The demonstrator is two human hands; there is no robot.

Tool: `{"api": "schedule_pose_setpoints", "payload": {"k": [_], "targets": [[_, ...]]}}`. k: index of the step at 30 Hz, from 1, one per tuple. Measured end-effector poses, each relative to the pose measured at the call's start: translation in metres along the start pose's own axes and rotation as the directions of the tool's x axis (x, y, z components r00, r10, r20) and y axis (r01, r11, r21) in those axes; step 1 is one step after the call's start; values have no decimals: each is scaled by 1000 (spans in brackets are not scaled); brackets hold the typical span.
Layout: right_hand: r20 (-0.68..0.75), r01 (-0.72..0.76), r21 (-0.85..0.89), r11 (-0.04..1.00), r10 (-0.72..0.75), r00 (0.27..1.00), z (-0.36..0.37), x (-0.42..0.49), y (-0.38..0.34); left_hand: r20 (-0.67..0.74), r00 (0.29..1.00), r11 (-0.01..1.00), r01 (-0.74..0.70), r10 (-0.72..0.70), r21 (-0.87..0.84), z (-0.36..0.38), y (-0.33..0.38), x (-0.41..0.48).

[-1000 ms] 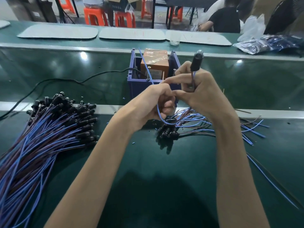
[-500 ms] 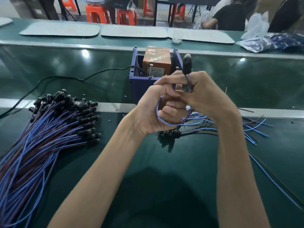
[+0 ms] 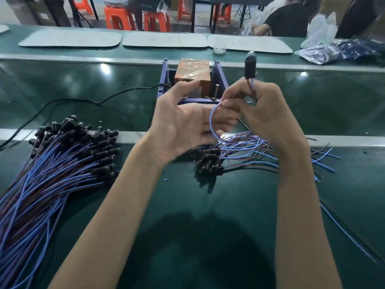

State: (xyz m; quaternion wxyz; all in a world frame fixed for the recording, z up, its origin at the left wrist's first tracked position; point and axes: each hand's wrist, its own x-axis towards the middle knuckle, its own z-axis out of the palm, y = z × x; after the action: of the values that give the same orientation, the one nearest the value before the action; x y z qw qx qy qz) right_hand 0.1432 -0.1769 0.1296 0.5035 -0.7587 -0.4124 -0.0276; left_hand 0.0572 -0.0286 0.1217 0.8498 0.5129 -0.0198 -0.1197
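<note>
Green belt matting (image 3: 208, 215) covers the workbench, with orange stools (image 3: 118, 18) in the room beyond. A big bundle of blue-and-brown leads (image 3: 52, 163) lies at the left, and a small pile (image 3: 210, 161) lies under the hands. The right hand (image 3: 260, 113) grips one black-capped lead (image 3: 250, 66) upright. The left hand (image 3: 181, 126) is loosely spread, with the lead's blue loop (image 3: 210, 119) across its fingers.

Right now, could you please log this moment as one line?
right hand holds wired connector upright | left hand open by its blue wire
</note>
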Motion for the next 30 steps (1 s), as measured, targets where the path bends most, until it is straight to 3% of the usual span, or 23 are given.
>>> {"api": "schedule_pose_setpoints", "payload": {"k": [2,4,5,7,9,13,15,19,26,30], "targets": [[-17,45,11,999,-45,999,-4,-1,0,-119,977,954,-143,179,264,-5,3,-2],[-12,75,62,995,-75,997,-5,-2,-1,-187,876,767,-264,444,585,-6,2,-2],[-9,82,91,992,-81,997,-5,-3,-2,-137,826,649,-314,546,693,-5,0,-1],[-15,74,160,984,-73,997,-2,-3,-4,6,747,473,-428,665,770,-2,-9,1],[-33,64,208,976,-59,998,1,-4,-7,45,608,346,-511,793,787,1,-17,6],[-38,83,254,964,-76,996,3,-3,-11,83,291,79,-506,953,859,3,-25,14],[-45,104,276,955,-95,994,3,-4,-13,128,206,-8,-500,970,866,2,-27,15],[-87,120,254,960,-101,991,4,-2,-15,162,170,-63,-479,972,876,0,-28,15],[-233,134,234,963,-78,969,9,1,-9,-119,71,136,-340,990,930,-13,-21,14],[-423,41,217,975,56,904,7,4,-7,-216,75,228,-322,974,919,-21,-18,14]]}}
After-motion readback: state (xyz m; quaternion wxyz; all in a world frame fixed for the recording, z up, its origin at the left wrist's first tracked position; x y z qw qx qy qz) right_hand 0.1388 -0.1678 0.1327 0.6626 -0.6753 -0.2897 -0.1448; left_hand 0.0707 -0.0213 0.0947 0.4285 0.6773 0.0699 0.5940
